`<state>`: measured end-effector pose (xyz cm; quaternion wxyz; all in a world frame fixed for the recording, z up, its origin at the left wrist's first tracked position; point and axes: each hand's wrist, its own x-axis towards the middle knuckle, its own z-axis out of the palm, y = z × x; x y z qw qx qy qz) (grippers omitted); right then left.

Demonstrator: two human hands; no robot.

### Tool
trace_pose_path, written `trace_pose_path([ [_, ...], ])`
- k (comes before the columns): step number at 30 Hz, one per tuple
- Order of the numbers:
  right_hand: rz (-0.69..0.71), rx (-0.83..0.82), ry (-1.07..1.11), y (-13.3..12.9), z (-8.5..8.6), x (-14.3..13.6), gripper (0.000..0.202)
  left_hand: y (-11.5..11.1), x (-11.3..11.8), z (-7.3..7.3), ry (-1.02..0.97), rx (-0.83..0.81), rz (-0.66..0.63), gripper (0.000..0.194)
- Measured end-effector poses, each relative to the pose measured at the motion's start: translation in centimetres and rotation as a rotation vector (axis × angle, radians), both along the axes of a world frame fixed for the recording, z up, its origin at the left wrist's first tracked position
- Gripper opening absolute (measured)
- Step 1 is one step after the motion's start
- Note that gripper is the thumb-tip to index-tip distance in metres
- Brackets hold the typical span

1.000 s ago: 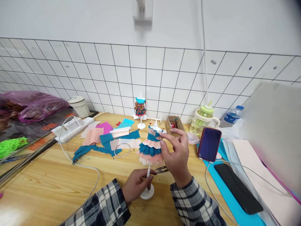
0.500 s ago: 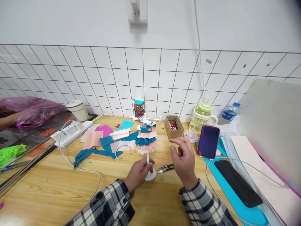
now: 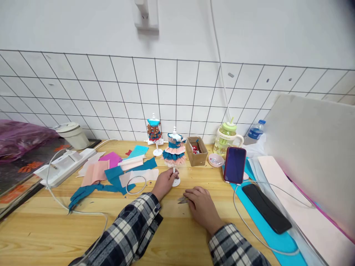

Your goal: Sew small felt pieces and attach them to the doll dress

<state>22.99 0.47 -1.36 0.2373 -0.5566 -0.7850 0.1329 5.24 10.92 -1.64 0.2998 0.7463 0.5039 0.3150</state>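
My left hand (image 3: 163,183) is closed around the thin white post of a miniature dress form (image 3: 174,137). Its round base rests on the table, and it wears a ruffled teal and peach crepe-paper dress (image 3: 174,153). Nearer to me, my right hand (image 3: 203,207) lies over a pair of thread snips (image 3: 182,200), fingers curled on them. Only the blade tips show; the handles are hidden under the hand. A second dress form (image 3: 154,131) in a turquoise, brown and red outfit stands behind, by the wall.
Crepe-paper pieces (image 3: 95,173) and a ring (image 3: 136,184) lie left, beside a power strip (image 3: 65,166) and cable. Behind stand a cardboard box (image 3: 197,158), a small dish (image 3: 215,160) and a drink jar (image 3: 226,138). A phone (image 3: 235,165) stands right, near paper sheets (image 3: 280,181).
My left hand has moved the dress form away from me, toward the wall. My right hand has come down from the air onto the thread snips. The view has shifted right.
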Motion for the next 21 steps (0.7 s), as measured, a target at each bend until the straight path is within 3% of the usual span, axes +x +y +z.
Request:
trace_pose_path([
  [10,-0.054,-0.048,0.099,0.8,-0.9,0.1,0.031,2.3,0.4,-1.2,0.022,-0.013,0.004,0.037],
  [21,-0.063,-0.056,0.161,1.4,-1.2,0.4,0.031,2.6,0.4,-1.6,0.004,-0.003,0.0,0.035],
])
